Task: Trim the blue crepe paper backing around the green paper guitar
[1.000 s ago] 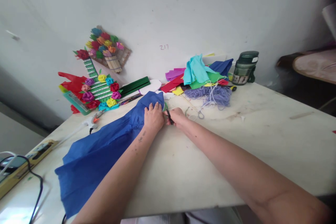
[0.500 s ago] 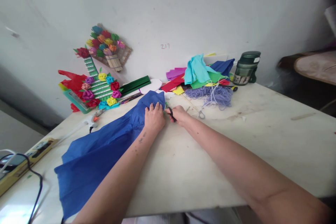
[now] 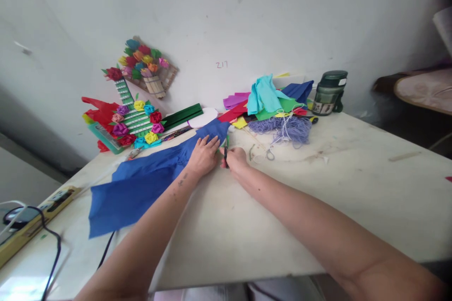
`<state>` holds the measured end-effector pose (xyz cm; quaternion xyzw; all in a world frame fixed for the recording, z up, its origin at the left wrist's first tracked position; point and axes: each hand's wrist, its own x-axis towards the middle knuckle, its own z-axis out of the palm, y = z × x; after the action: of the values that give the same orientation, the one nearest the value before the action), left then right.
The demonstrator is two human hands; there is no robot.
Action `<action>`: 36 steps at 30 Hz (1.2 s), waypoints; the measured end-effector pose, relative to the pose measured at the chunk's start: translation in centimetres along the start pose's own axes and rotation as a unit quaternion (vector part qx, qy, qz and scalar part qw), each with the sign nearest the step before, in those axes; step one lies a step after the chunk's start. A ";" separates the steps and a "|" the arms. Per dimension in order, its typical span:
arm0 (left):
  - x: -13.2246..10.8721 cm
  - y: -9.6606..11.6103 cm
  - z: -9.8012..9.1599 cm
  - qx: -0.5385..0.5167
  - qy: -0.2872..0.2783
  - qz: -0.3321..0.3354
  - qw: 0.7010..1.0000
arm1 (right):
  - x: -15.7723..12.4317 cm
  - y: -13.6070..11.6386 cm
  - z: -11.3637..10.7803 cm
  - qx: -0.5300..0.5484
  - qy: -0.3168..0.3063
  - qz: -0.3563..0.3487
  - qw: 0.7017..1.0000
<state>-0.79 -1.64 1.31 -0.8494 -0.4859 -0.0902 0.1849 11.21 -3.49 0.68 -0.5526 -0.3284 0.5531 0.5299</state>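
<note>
A: "Head view: the loose end of the blue sheet (image 3: 129, 202) has drawn in toward the lilac yarn (image 3: 294, 129). And the grip?"

B: "Left of the yarn, with the sheet: right hand (image 3: 236, 158) closed round scissors (image 3: 226, 156), left hand (image 3: 204, 156) spread over the sheet, thumb hidden, pinch uncertain."

A: "Danger?"

B: "Slack sheet could slip and crease; scissors so close could nick fingers."

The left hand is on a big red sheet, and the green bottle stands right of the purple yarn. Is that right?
Not quite: the big sheet under the left hand is blue, as the head view shows. The green bottle does stand right of the purple yarn.
</note>
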 end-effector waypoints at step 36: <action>7.0 0.0 0.4 -0.005 0.049 -0.218 0.975 | 0.0 1.2 0.8 -0.071 -0.016 0.014 0.997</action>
<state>2.79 4.00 3.27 -0.7187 -0.6493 -0.1720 0.1798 10.22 -3.58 -0.29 -0.5843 -0.3673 0.5450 0.4761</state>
